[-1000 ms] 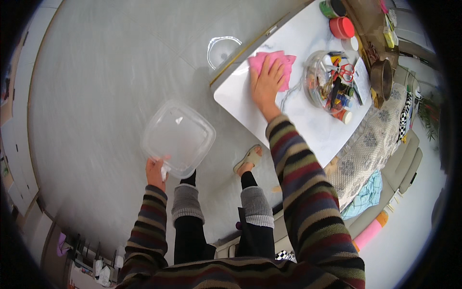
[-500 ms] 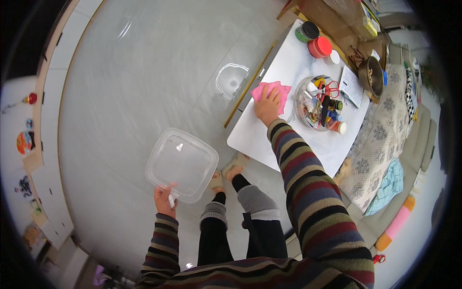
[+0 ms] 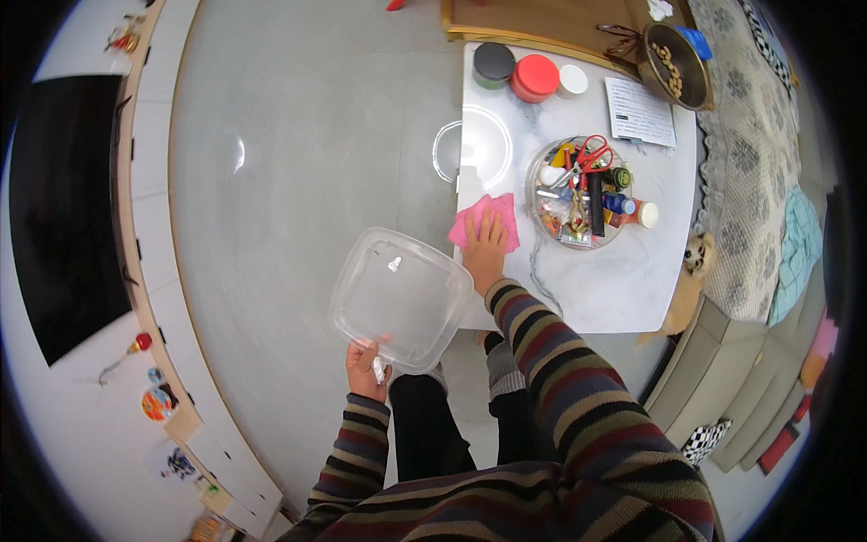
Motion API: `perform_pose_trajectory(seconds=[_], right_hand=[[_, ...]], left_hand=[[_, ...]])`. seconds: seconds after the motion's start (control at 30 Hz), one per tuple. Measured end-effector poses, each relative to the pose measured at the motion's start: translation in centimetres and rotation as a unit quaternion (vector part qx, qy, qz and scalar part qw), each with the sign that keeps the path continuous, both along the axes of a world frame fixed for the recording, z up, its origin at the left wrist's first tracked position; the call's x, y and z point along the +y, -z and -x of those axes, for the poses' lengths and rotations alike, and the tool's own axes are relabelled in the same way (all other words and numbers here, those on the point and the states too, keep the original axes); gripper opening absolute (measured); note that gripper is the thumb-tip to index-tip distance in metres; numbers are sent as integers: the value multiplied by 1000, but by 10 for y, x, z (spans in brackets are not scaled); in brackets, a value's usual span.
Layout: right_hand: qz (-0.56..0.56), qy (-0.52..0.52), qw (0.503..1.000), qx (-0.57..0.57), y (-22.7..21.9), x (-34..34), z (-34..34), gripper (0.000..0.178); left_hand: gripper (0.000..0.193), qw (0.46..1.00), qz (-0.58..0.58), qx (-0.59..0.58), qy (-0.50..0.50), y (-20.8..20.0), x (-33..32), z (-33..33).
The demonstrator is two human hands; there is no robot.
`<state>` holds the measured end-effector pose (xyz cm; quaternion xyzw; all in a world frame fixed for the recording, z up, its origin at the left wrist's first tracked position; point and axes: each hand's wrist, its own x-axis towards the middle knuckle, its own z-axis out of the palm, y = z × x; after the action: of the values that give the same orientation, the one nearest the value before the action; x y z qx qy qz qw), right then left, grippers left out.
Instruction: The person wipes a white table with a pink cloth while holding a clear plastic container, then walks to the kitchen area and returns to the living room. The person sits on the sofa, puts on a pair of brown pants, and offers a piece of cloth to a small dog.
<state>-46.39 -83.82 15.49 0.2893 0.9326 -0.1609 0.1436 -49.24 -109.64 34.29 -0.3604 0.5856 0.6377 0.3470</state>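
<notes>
My left hand (image 3: 368, 369) grips the near rim of a clear plastic container (image 3: 397, 294), held over the floor beside the table's left edge. A small crumpled white scrap (image 3: 379, 369) shows at that hand, and another white bit (image 3: 395, 264) lies in the container. My right hand (image 3: 486, 248) lies flat with fingers spread, pressing a pink cloth (image 3: 506, 217) onto the white marbled table (image 3: 614, 294) near its left edge. Right of the cloth stands a round clear organizer (image 3: 540, 221) holding red-handled scissors (image 3: 591, 155), small bottles and tools.
Jars with black (image 3: 493, 63), red (image 3: 535, 78) and white (image 3: 572, 81) lids stand at the table's far edge. A printed sheet (image 3: 639, 113) lies at the far right, near a metal pot (image 3: 695, 86). A dog (image 3: 694, 271) is by the table's right side, next to the sofa (image 3: 713, 348).
The view has turned, so the table now stands straighter. My right hand and the cloth have moved nearer along the table's left edge. The container has come closer to the table.
</notes>
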Motion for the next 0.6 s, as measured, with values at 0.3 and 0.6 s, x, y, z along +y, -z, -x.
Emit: perform_pose_trajectory(seconds=[0.3,0.6], right_hand=[[-19,96,992,84,29,23,42,72],[-9,430,830,354,59,117,142,52]], left_hand=[[10,994,27,-33,103,86,77,111],[4,976,12,34,214,167,104,251]])
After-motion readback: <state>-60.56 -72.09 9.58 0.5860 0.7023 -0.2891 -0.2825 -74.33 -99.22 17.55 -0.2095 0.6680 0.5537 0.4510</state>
